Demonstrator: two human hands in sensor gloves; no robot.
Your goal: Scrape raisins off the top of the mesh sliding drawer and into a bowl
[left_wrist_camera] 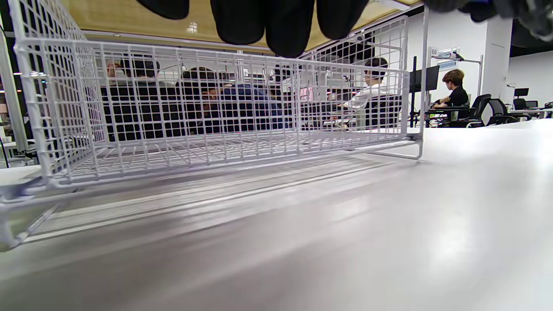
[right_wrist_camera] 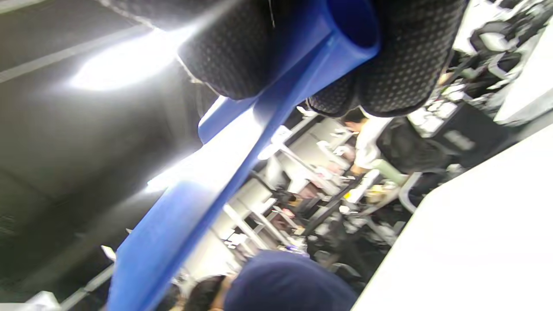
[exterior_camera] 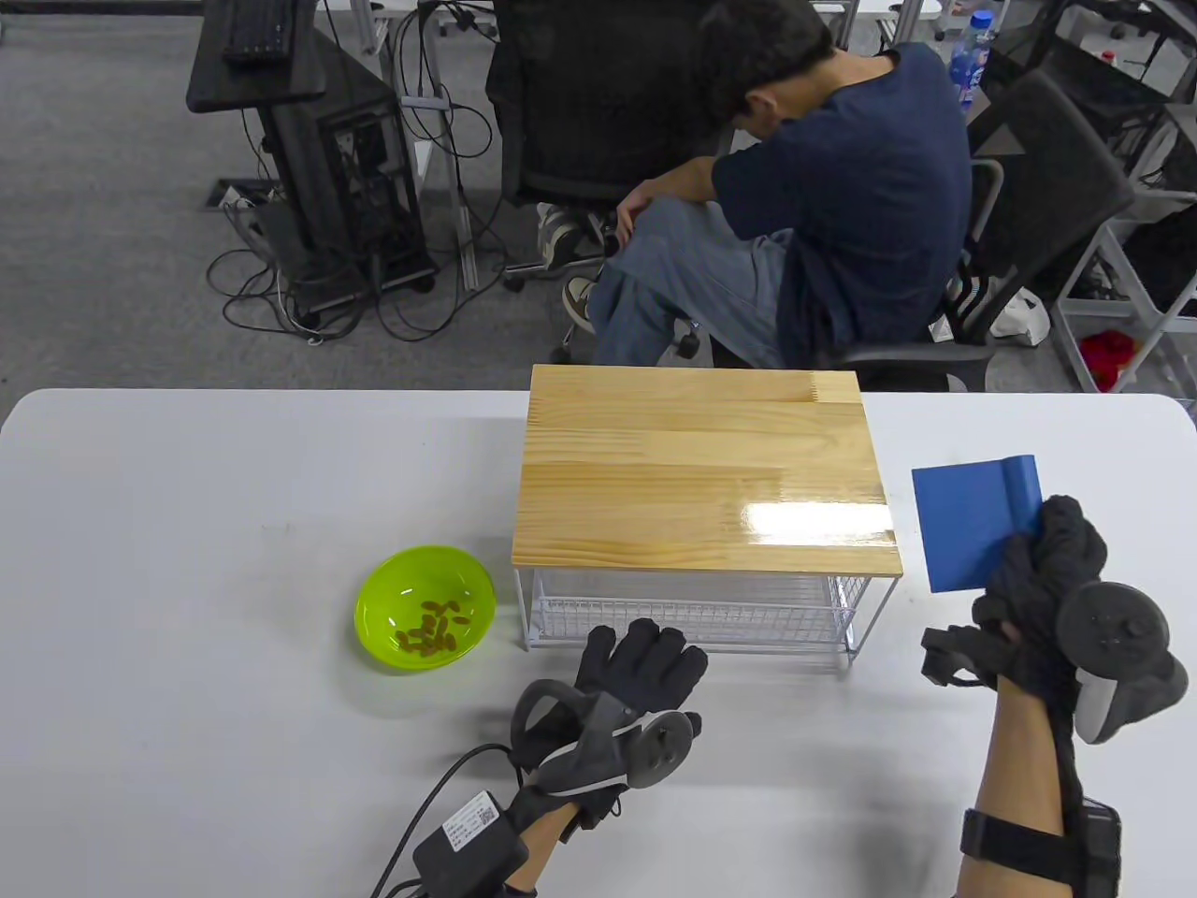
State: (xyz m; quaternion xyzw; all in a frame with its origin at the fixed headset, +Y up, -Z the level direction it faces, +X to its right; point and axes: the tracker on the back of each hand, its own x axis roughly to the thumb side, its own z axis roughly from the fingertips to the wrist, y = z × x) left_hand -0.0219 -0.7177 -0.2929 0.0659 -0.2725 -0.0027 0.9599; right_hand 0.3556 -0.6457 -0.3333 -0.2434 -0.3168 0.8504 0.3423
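Table view shows your raisins [exterior_camera: 432, 629] already lying in the green bowl [exterior_camera: 380, 625], which sits on the white table [exterior_camera: 187, 524] just left of the mesh sliding drawer [exterior_camera: 692, 613]. The drawer's wooden top [exterior_camera: 701, 468] looks bare from here; no raisin shows on it, though glare covers its near right part, so check that patch before you call it done.

By that evidence, the scraping itself looks finished, and you seem to be at the closing step: setting the tool down, or making one last pass if anything hides under the glare.

Your right hand [exterior_camera: 1047, 571] is raised to the right of the drawer, well clear of the bowl, with fingers curled round the rolled handle edge of the blue scraper [exterior_camera: 968, 528]. The right wrist view confirms it: gloved fingertips [right_wrist_camera: 406, 65] clamp the blue handle on both sides, a firm full grip.

Your left hand [exterior_camera: 636, 669] lies near the drawer's front, fingers straight and relaxed, holding nothing. In the left wrist view the fingertips [left_wrist_camera: 289, 26] hang right before the wire front; whether they touch it I cannot tell.

If a pass remains, bring the blade flat onto the wood and sweep left toward the bowl, steadying the frame with your left hand. Otherwise, lower the scraper onto bare table and release.
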